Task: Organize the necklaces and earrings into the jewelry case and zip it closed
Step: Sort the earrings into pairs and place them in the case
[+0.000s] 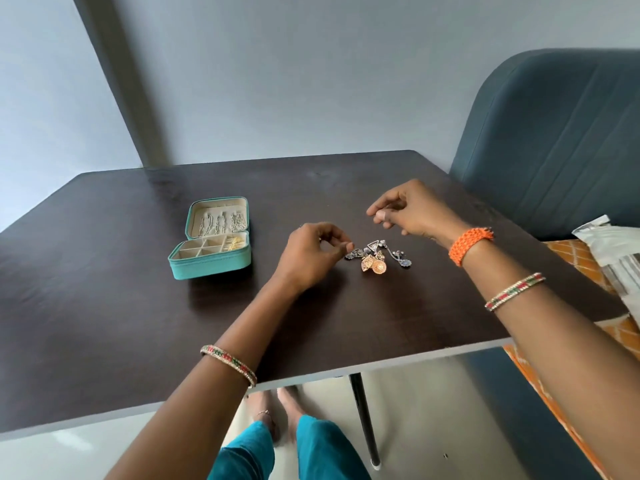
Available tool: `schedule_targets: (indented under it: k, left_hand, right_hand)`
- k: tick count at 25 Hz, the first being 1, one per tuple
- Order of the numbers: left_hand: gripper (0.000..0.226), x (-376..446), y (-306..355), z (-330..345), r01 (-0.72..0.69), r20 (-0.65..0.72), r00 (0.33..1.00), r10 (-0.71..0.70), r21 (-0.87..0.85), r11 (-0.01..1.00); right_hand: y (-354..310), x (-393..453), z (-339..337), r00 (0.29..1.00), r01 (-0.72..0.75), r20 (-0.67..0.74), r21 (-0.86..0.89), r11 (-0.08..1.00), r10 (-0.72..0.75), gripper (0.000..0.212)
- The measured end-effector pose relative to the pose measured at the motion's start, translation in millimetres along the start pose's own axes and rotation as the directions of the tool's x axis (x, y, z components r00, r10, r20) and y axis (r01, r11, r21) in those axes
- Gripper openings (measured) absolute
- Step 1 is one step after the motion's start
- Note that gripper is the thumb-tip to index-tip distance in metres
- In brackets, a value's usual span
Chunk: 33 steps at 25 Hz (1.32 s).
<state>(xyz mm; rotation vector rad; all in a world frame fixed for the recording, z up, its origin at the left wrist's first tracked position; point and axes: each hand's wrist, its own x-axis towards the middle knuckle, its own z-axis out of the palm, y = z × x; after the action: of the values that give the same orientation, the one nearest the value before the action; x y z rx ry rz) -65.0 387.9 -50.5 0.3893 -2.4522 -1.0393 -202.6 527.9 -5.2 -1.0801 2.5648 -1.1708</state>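
An open teal jewelry case (211, 261) sits on the left of the dark table (104, 306). Its lid holds several necklaces (221, 221), and gold earrings (235, 242) lie in one tray compartment. A small pile of silver and gold earrings (377, 258) lies mid-table. My left hand (311, 258) has curled fingers and pinches a silver earring (353, 253) at the pile's left edge. My right hand (412, 211) hovers just behind the pile with thumb and fingertips pressed together. Whether it holds anything is too small to tell.
A blue padded chair (554, 140) stands at the table's right side. An orange patterned cloth (581, 261) with a white plastic packet (613, 251) lies at the right edge. The table's front edge (381, 363) runs below my forearms, and a table leg (363, 417) is beneath it.
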Motion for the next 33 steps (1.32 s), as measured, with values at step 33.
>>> schedule_targets:
  k: [33]
  left_hand:
    - [0.033, -15, -2, 15, -0.250, 0.065, 0.967, 0.245, 0.396, 0.884]
  right_hand:
    - [58, -67, 23, 0.947, 0.190, -0.223, -0.199, 0.961, -0.233, 0.013]
